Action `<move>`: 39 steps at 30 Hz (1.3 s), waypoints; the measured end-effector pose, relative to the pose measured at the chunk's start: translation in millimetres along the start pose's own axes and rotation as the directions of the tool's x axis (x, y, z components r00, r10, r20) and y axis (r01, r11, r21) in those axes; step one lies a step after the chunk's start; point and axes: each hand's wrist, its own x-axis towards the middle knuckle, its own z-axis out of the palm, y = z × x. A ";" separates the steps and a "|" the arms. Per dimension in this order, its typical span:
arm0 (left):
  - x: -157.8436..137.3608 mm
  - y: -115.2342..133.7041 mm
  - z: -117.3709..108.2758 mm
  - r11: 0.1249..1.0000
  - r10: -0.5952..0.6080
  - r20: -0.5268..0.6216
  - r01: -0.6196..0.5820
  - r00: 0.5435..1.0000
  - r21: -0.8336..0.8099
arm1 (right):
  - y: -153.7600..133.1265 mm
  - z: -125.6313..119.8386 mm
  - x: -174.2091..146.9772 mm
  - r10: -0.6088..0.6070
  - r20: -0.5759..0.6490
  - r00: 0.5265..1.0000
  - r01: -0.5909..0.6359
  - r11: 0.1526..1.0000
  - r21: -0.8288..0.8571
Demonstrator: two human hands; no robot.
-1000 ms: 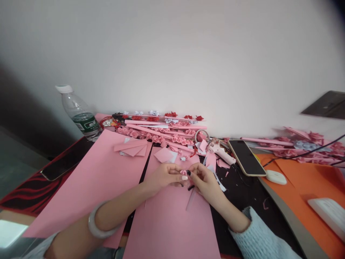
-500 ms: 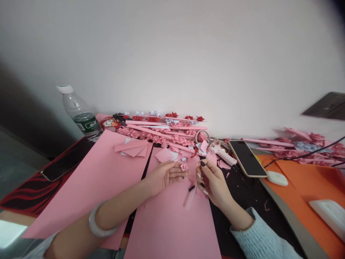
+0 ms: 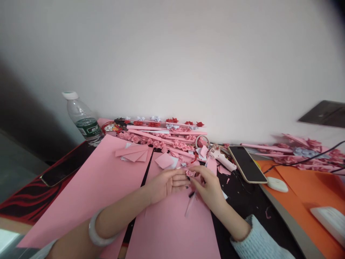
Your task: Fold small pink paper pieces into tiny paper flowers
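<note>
My left hand (image 3: 165, 185) lies palm up with its fingers stretched out flat over the pink paper sheet (image 3: 175, 230). At its fingertips sits a small pink paper flower (image 3: 189, 173). My right hand (image 3: 208, 185) comes in from the other side, thumb and fingers closed on that flower. Just below the fingers, a slim clear stick with a black part (image 3: 188, 208) rests on the sheet. Beyond the hands lie a square pink paper piece (image 3: 163, 160) and a tiny pale flower (image 3: 183, 164).
Paper flower stems (image 3: 161, 135) are heaped along the wall. A water bottle (image 3: 84, 120) stands at the left. To the right are a glue gun (image 3: 222, 160), a phone (image 3: 247, 164), a white case (image 3: 277, 184) and orange paper (image 3: 299, 194). Another phone (image 3: 63, 169) lies left.
My right hand has moved left to meet my left hand and now pinches the paper flower at its fingertips. My left hand stays palm up. The view has tilted slightly.
</note>
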 end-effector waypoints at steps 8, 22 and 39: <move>3.3 -0.5 -9.4 0.977 0.156 0.003 -0.155 0.988 0.144 | 10.2 -2.0 4.6 0.000 -0.048 0.999 -0.004 0.997 -0.072; 9.1 31.6 -51.1 0.167 0.808 -0.022 -0.193 0.588 0.967 | 32.4 3.7 19.8 -0.131 -0.065 0.989 0.104 0.943 -0.316; -1.3 33.9 -33.0 0.486 0.700 -0.105 -0.364 0.706 0.794 | 13.5 0.1 6.8 -0.014 -0.125 0.992 0.010 0.999 -0.031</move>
